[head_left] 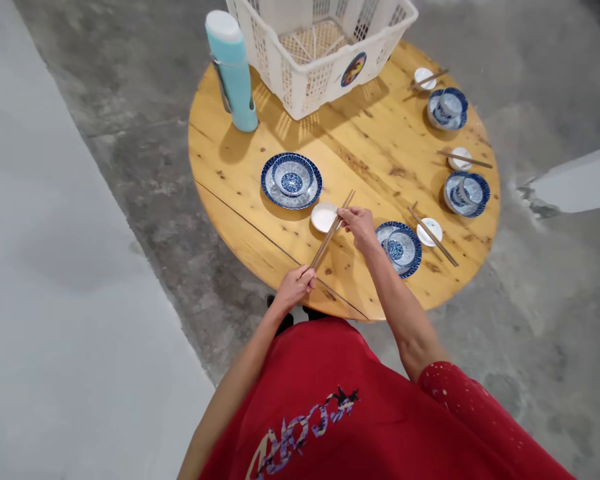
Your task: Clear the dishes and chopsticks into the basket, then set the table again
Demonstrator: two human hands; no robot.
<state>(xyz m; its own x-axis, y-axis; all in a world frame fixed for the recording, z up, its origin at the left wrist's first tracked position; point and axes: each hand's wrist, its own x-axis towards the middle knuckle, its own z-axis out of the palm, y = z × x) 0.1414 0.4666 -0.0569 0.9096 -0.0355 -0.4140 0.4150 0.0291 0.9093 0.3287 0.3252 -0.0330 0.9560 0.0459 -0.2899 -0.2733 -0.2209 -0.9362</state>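
A pair of wooden chopsticks [332,228] lies slantwise over a small white dish [323,217] on the round wooden table [240,167]. My left hand [295,285] pinches their near end, fingers closed. My right hand [357,225] grips them near the middle, above the dish. Left of the dish sits a blue-patterned plate with a bowl in it [291,180]. Just right of my right hand is another blue plate and bowl [399,248].
A white plastic crate [300,80] stands at the table's far side, with a teal thermos [233,70] to its left. Other settings with blue bowls [466,193] [447,108], white dishes and chopsticks [433,236] lie along the right edge. Grey concrete floor surrounds the table.
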